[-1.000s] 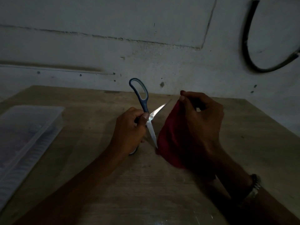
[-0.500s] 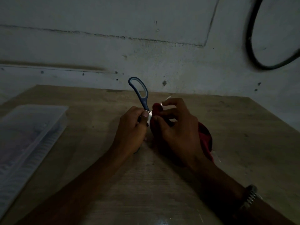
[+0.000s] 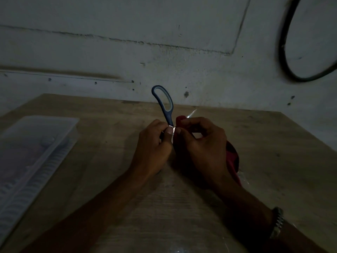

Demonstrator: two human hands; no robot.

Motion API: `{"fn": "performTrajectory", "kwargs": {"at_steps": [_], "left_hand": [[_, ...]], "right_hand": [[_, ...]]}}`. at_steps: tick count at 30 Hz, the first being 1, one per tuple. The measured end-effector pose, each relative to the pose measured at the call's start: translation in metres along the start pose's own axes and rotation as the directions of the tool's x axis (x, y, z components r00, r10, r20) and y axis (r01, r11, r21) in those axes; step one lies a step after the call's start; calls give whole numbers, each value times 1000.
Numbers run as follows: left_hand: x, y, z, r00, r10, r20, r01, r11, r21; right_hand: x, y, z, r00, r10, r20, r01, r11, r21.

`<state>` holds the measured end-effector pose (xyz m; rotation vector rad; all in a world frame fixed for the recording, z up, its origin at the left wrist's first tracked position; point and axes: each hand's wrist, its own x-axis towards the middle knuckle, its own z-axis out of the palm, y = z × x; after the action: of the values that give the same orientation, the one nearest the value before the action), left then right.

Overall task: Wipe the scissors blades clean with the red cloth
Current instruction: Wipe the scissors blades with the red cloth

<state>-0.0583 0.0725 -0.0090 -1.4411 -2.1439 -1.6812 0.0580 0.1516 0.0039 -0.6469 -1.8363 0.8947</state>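
Note:
The scissors (image 3: 165, 105) have dark blue handles with a grey inner ring; one handle loop stands up above my hands. My left hand (image 3: 155, 148) grips the scissors near the pivot, thumb on the metal. My right hand (image 3: 202, 148) pinches the red cloth (image 3: 232, 161) around one blade close to the pivot. That blade's shiny tip (image 3: 192, 113) pokes out past the cloth toward the upper right. The other blade is hidden under my hands. The rest of the cloth hangs below my right palm onto the wooden table (image 3: 273, 143).
A clear plastic box (image 3: 36, 152) with a lid lies on the table's left side. A grey wall (image 3: 164, 52) rises right behind the table's far edge, with a black cable (image 3: 284, 52) looped at the upper right. A metal watch (image 3: 278, 222) is on my right wrist.
One second ago my right hand held the cloth at the blade's tip; it has slid inward along the blade to the pivot. The left hand has kept its hold.

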Motion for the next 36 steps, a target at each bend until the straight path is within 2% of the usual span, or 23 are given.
{"fn": "performTrajectory", "kwargs": {"at_steps": [5,13,22,24,28,33,36], "left_hand": [[-2,7,1,999,-10,36,12,999,-46],[1,4,-2,999,28,42,-26,999,-26],[3,0,-3,999,25,44,-23,999,-42],[3,0,-4,999,-18,49,22,997,-68],[3,-1,-4,988,-136,68,145,976,-161],[2,-2,-5,989,-126,80,136,982,-130],[3,-4,-5,989,-102,105,113,989,-99]], "right_hand": [[-5,-2,0,996,-46,-81,45,999,-23],[0,-5,-3,990,-72,-119,65,996,-64],[28,5,-24,946,-41,-322,47,999,10],[22,4,-22,961,-41,-274,48,999,19],[1,-1,-5,999,-36,-18,35,999,-23],[-3,0,-1,987,-37,155,39,999,-9],[-3,1,-2,987,-41,156,42,999,-4]]}}
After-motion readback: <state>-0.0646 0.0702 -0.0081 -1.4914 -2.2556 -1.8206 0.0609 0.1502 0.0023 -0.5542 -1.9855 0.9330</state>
